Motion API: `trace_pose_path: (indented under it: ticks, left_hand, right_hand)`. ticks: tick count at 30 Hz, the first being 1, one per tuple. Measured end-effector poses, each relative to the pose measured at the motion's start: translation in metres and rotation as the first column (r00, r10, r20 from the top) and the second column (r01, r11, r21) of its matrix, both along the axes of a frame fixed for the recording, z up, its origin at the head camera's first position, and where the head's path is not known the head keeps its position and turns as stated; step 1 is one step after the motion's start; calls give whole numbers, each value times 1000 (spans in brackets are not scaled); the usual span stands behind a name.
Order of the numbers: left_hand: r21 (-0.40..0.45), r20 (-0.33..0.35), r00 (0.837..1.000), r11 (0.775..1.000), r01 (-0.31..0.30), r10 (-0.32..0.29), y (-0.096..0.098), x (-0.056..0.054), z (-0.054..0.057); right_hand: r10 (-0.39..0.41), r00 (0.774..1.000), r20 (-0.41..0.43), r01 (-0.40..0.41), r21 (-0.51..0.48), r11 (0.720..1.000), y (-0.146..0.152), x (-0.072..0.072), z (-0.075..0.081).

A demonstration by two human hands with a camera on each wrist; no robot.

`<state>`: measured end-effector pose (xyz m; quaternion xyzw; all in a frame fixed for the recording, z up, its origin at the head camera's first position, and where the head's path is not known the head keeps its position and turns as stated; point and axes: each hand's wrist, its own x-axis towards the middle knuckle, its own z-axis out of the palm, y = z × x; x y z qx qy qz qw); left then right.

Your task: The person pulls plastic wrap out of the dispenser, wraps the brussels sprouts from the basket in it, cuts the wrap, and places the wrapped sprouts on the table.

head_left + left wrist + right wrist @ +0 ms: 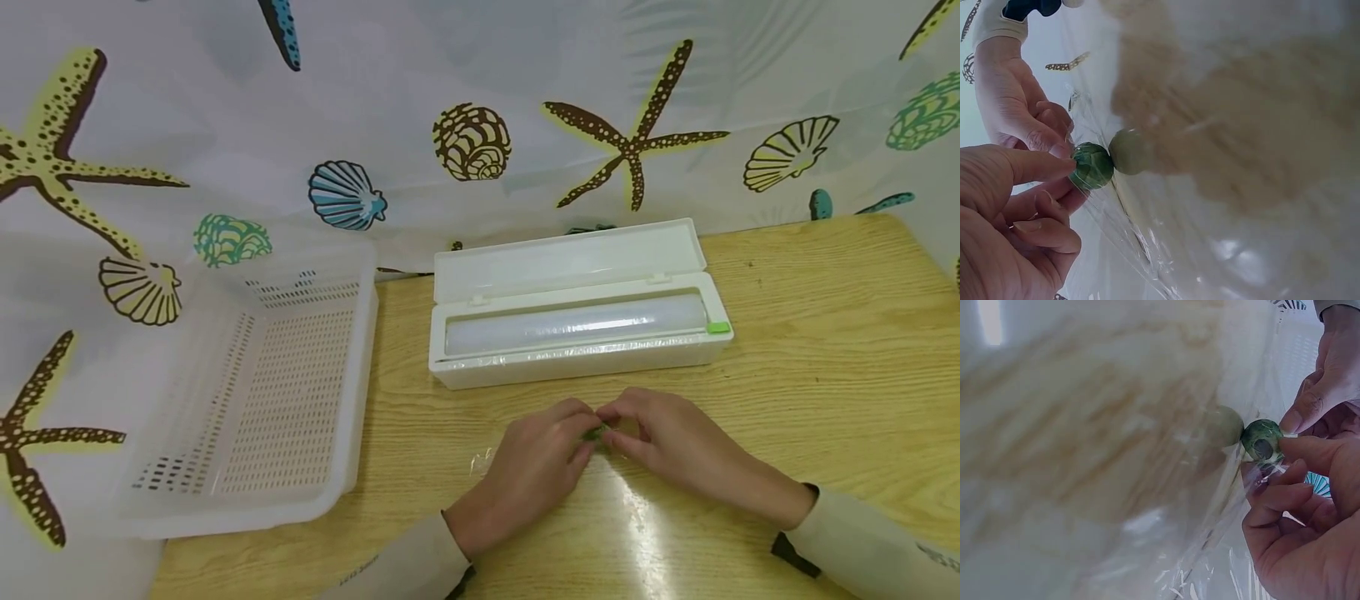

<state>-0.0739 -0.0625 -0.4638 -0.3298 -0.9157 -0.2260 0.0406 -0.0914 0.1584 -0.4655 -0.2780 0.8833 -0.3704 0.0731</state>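
Note:
A small green Brussels sprout [1092, 165] sits on a sheet of clear plastic wrap [1147, 250] spread over the tabletop. My left hand [536, 458] pinches it from the left, thumb on the near side and fingers curled beneath. From the right, my right hand [667, 442] holds it with thumb and index fingertips, the other fingers bent in. A pale cut end of the sprout [1263, 444] shows in the right wrist view. Film gathers in creases around the fingertips. In the head view the hands mostly cover the sprout.
Behind the hands stands a white wrap dispenser box [577, 363], lid [562, 258] raised, with a film roll [577, 325] inside and a green slider [718, 327] at its right end. A white perforated basket [352, 400] is at left. A shell-patterned cloth [525, 75] hangs behind the wooden table [825, 375].

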Motion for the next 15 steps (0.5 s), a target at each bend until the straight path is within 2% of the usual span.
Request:
trace_pose_path:
  ticks: [4, 10, 12, 15]
  left_hand:
    - [-11, 3, 1000, 1000, 17, -17, 0, -2, 0]
    - [52, 109, 994, 998, -37, 31, 0, -6, 1]
    - [65, 139, 989, 996, -57, 47, 0, -8, 2]
    - [63, 158, 986, 995, -72, 61, -2, -11, 3]
  right_hand:
    - [-37, 997, -61, 35, -40, 999, 0, 5, 1]
    - [-59, 972, -229, 30, -129, 991, 0, 9, 0]
    - [-62, 966, -252, 28, -138, 990, 0, 9, -2]
    - [-60, 971, -233, 30, -130, 991, -2, 8, -4]
